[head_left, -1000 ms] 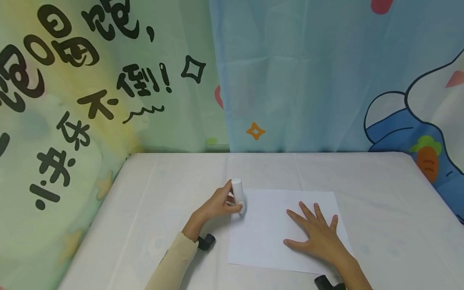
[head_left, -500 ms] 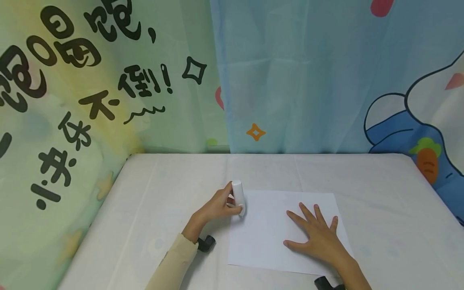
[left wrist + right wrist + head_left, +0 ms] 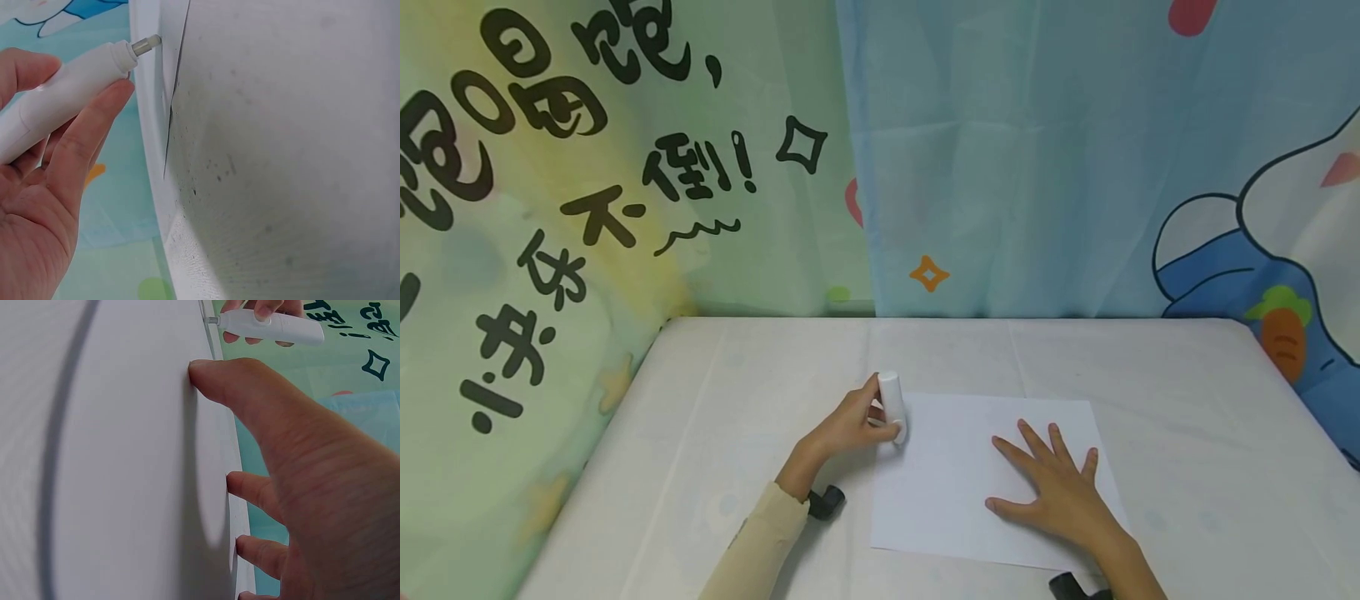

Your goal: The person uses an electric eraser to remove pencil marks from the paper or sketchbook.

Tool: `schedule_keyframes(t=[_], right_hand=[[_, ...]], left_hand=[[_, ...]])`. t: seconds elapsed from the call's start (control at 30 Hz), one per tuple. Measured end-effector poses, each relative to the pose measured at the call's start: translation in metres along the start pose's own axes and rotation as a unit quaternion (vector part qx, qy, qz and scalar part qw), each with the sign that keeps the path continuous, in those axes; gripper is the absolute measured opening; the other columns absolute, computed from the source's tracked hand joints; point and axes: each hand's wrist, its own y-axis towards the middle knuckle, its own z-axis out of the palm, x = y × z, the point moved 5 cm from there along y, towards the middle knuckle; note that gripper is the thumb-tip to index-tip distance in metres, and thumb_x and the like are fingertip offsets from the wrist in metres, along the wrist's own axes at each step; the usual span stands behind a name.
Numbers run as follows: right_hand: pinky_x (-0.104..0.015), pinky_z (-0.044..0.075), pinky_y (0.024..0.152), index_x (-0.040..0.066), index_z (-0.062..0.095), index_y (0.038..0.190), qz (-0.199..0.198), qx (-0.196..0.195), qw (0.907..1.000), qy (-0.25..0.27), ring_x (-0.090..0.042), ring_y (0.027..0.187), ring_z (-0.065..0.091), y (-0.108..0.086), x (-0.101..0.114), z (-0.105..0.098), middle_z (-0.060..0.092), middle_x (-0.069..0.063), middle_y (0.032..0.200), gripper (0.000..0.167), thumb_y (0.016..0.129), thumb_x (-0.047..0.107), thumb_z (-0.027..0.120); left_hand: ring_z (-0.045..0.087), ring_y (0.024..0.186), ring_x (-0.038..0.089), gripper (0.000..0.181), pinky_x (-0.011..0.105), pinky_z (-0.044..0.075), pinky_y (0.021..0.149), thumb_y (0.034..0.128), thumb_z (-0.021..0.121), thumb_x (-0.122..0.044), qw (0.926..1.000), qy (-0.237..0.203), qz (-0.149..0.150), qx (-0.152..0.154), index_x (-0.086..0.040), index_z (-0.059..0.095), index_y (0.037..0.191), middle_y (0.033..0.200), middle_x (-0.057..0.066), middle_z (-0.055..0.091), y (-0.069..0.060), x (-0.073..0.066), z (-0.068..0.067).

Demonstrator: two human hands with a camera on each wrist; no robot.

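Observation:
In the head view my left hand [image 3: 848, 423] grips a white electric eraser [image 3: 891, 398] over the upper left part of a white sheet of paper [image 3: 940, 508]. The left wrist view shows thumb and fingers around the eraser's body [image 3: 75, 84], with a short metal sleeve and pale tip [image 3: 154, 40] pointing at the paper. Whether that tip touches the sheet I cannot tell. My right hand [image 3: 1060, 492] rests on the right part of the paper, fingers spread; its thumb [image 3: 225, 378] presses the sheet in the right wrist view.
A white cloth covers the table [image 3: 760, 367], which ends at the back against a printed curtain [image 3: 1000, 167]. Each wrist wears a black camera, such as the left one [image 3: 827, 502]. Dark specks [image 3: 219, 178] show on the white surface in the left wrist view.

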Motion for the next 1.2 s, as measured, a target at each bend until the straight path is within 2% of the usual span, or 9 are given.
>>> schedule_keyframes(t=[0.27, 0.63, 1.2], right_hand=[[-0.085, -0.003, 0.094, 0.019, 0.051, 0.141, 0.0, 0.0, 1.0, -0.002, -0.059, 0.139, 0.011, 0.0, -0.0004, 0.0011, 0.03, -0.025, 0.153, 0.083, 0.073, 0.059, 0.074], [-0.085, -0.003, 0.094, 0.019, 0.051, 0.14, 0.002, -0.001, 1.0, -0.006, -0.059, 0.138, 0.012, 0.0002, 0.0004, 0.0006, 0.031, -0.025, 0.153, 0.082, 0.073, 0.059, 0.075], [-0.085, -0.002, 0.093, 0.018, 0.052, 0.14, 0.002, -0.001, 1.0, -0.01, -0.06, 0.138, 0.013, 0.0008, 0.0002, 0.0009, 0.032, -0.026, 0.152, 0.083, 0.072, 0.06, 0.075]], left_hand=[[0.066, 0.095, 0.031, 0.049, 0.028, 0.056, 0.079, 0.087, 0.065, -0.003, 0.9999, 0.002, 0.009, 0.006, 0.004, 0.039, 0.128, 0.11, 0.02, 0.058, -0.0016, 0.0004, 0.0016], [0.066, 0.097, 0.031, 0.048, 0.029, 0.055, 0.08, 0.0877, 0.065, -0.004, 0.9999, 0.004, 0.005, 0.01, 0.002, 0.04, 0.128, 0.113, 0.019, 0.06, -0.003, 0.0011, 0.0019], [0.065, 0.097, 0.031, 0.048, 0.03, 0.056, 0.079, 0.088, 0.065, -0.003, 0.9999, 0.006, 0.007, -0.007, 0.004, 0.039, 0.127, 0.109, 0.019, 0.058, -0.0023, 0.0018, -0.0012]])
